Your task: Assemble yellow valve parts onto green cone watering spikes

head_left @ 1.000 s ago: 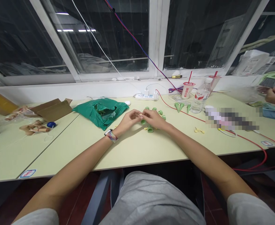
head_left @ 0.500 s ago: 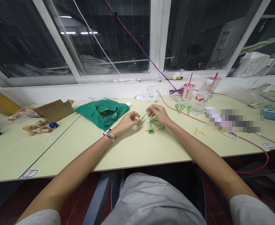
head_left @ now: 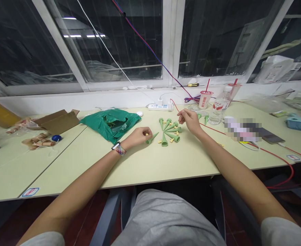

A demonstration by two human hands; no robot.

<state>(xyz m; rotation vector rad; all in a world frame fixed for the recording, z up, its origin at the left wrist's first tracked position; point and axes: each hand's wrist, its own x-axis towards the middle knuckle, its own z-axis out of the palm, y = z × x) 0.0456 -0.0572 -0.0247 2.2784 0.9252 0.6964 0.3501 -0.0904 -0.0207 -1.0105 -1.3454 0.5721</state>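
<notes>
My left hand [head_left: 140,136], with a banded watch on its wrist, has its fingers closed at the wide end of a small green cone [head_left: 153,137]. A yellow piece [head_left: 147,134] shows at those fingertips. The cone's tip points toward several green cones [head_left: 165,140] fanned out with their tips together. Small yellow pieces [head_left: 172,140] lie between and beside these cones. My right hand [head_left: 190,120] hovers just right of the fan, fingers loosely bent and slightly apart. Nothing shows in it. Beyond it stand more green cones [head_left: 206,119], partly hidden by the hand.
A torn green plastic bag [head_left: 99,123] lies left of my hands. Farther left are a cardboard box [head_left: 56,122] and wooden toys with a blue ball [head_left: 56,138]. A power strip [head_left: 156,107], a paper cup [head_left: 205,99], a water bottle [head_left: 218,109] and a phone [head_left: 269,134] sit behind and right.
My right hand has moved right, away from the tips of the fanned cones, uncovering them. My left hand has lowered slightly, its cone now lying closer to the table.
</notes>
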